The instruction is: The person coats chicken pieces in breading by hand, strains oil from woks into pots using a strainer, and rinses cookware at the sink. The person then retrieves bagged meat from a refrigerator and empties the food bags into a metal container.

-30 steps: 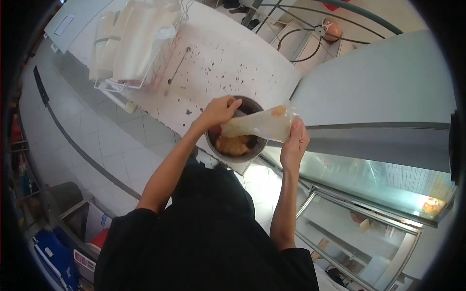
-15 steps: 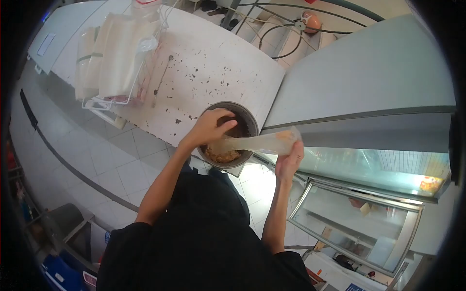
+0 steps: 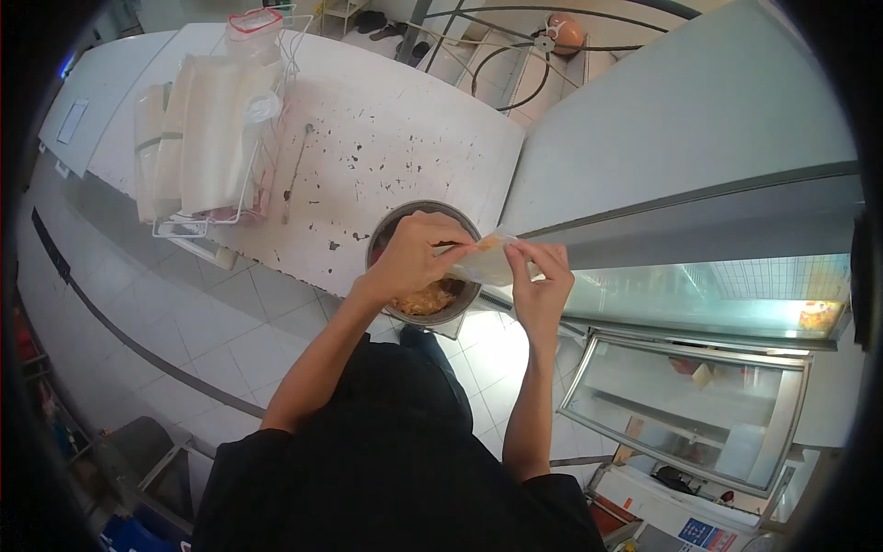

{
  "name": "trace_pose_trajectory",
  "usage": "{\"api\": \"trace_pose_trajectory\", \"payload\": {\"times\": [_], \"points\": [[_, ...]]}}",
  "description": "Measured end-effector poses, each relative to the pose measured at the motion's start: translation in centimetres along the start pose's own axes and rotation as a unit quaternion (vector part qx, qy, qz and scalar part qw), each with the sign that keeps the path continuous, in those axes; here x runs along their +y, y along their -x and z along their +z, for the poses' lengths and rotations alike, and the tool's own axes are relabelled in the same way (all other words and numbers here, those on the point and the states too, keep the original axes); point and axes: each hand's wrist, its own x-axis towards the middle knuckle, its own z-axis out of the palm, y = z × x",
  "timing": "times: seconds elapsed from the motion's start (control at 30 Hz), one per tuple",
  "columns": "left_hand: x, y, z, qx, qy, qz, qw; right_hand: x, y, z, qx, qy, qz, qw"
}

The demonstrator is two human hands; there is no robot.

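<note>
Your left hand and right hand pinch a clear plastic bag, seemingly working its edge; next likely wants steadiness.

You wear a black shirt, whose left sleeve and right sleeve are both short, loose and of the same black, leaving bare your slim forearms, your left hand and your right hand, while your dark legwear is only partly visible.
</note>
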Motion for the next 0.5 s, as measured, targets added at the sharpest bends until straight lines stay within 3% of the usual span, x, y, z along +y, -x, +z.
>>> {"api": "trace_pose_trajectory", "payload": {"times": [0.1,0.23,0.3,0.43,0.5], "points": [[-0.1,0.0,0.4,0.018,-0.022,0.036,0.999,-0.7,-0.2,-0.1,0.006,0.074,-0.076,0.994],[0.5,-0.3,0.4,0.043,-0.035,0.041,0.998,-0.3,-0.9,-0.4,0.003,0.066,-0.099,0.993],[0.4,-0.5,0.6,0.051,-0.028,0.044,0.997,-0.3,-1.3,-0.2,-0.021,-0.027,-0.103,0.994],[0.9,-0.8,1.0,0.073,-0.084,0.059,0.992,-1.6,-1.3,-0.2,-0.050,0.039,-0.160,0.985],[1.1,-1.2,0.6,0.086,-0.049,0.027,0.995,-0.3,-1.9,-0.8,-0.015,0.030,-0.140,0.990]]}}
